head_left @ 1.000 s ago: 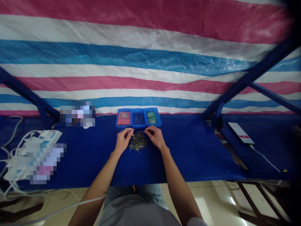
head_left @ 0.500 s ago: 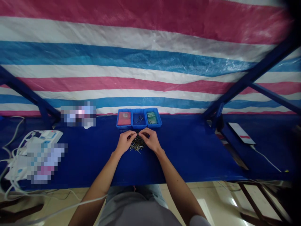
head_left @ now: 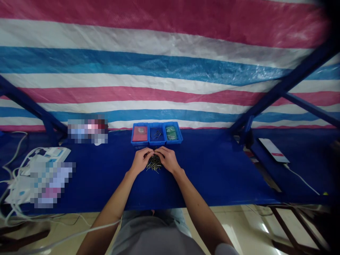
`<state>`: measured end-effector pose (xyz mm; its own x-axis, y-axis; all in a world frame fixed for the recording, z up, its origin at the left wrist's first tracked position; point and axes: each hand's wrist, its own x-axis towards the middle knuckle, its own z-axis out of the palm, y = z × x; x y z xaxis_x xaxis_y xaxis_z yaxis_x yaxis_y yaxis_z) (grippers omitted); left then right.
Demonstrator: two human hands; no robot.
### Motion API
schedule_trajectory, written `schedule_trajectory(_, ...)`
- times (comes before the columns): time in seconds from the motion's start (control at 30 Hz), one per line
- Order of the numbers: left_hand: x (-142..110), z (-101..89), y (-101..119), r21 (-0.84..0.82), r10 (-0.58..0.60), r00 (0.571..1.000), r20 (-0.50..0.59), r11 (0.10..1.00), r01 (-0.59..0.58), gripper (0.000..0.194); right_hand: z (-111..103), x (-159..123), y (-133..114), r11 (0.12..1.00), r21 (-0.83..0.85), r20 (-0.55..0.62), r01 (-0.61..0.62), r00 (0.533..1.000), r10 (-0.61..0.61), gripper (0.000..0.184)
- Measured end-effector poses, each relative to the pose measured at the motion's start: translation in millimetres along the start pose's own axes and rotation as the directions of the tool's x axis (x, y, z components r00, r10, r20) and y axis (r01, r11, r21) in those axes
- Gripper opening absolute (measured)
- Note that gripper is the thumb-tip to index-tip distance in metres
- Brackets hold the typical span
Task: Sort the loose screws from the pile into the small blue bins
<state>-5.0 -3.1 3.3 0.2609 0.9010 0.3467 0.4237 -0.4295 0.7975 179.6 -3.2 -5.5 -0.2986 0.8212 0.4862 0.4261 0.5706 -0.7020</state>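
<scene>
A heap of small, thin dark and brassy screws (head_left: 153,165) lies on the blue table. Over its far edge, my left hand (head_left: 141,159) is closed with thumb and forefinger pinched together. My right hand (head_left: 168,158) is pinched the same way from the other side, so the fingertips of both meet above the heap. Whatever is between the fingertips is too small to make out. Just beyond the hands stand three joined blue bins: the left bin (head_left: 140,143) has a red packet, the middle bin (head_left: 156,143) a few loose screws, the right bin (head_left: 174,141) green-and-clear packets.
White power strips and cables (head_left: 20,191) sit at the left, beside a blurred-out patch. Another blurred item is at the back left. A phone (head_left: 274,150) on a charging cable lies at the far right. Blue metal posts (head_left: 261,101) and a striped tarpaulin (head_left: 159,67) rise behind the table (head_left: 212,170).
My right hand has shifted slightly left, closer to my left hand. The left hand stays almost in place, and the heap and bins look the same.
</scene>
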Motion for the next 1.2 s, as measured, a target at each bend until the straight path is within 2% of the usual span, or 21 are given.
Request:
schedule_trajectory(0.37, -0.6, -0.1, -0.1, 0.027, 0.058, 0.998, -0.008, 0.998, -0.058, 0.027, -2.9, 1.1, -9.1, 0.977, -0.211, 0.097, -0.013, 0.995, 0.035, 0.022)
schedule_trajectory(0.63, -0.9, 0.8, -1.0, 0.006, 0.073, 0.997, -0.008, 0.997, -0.073, 0.025, 2.1, 1.2, -10.6, 0.981, -0.18, 0.119, -0.068, 0.989, 0.09, 0.032)
schedule_trajectory(0.83, -0.9, 2.1, 0.2, 0.007, 0.094, 0.995, 0.044, 0.995, -0.095, 0.026, 6.7, 0.1, -5.8, 0.963, -0.241, 0.108, -0.118, 0.983, 0.148, 0.044)
schedule_trajectory(1.0, -0.9, 1.2, 2.0, 0.035, 0.085, 0.996, 0.037, 0.996, -0.087, 0.027, 4.4, 0.4, -6.3, 0.959, -0.25, 0.097, -0.131, 0.983, 0.159, 0.052)
schedule_trajectory(1.07, -0.8, 1.3, 1.4, 0.041, 0.07, 0.997, 0.028, 0.997, -0.071, 0.027, 0.9, 0.7, -9.2, 0.97, -0.211, 0.079, -0.124, 0.987, 0.144, 0.047)
schedule_trajectory(1.2, -0.6, 1.2, -0.8, 0.044, 0.046, 0.999, 0.016, 0.998, -0.047, 0.027, -4.5, 1.3, -13.6, 0.994, -0.09, 0.036, -0.068, 0.997, 0.071, 0.025)
